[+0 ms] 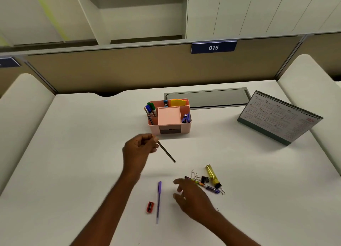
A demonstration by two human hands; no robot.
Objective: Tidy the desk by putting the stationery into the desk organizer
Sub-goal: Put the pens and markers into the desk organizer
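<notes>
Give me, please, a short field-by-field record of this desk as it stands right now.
left hand: holds pencil above desk
right hand: open, beside patterned pen
organizer: pink, already holds markers, sticky notes
loose on desk: purple pen, red sharpener, yellow tube, binder clips
right rear: calendar

Left hand (137,149): raised at centre frame, bare forearm entering from 6 o'clock and running up toward 12. Fingers curled toward the thumb in a pinch, closed on the upper end of a dark pencil (166,150), whose free end slants away toward 4 o'clock.

Right hand (191,197): low, just to the 4 o'clock side of the left hand, bare forearm entering from 5 o'clock. Palm down, fingers loosely spread and pointing toward 10 to 11 o'clock, grasping nothing. Outline slightly blurred.
</notes>
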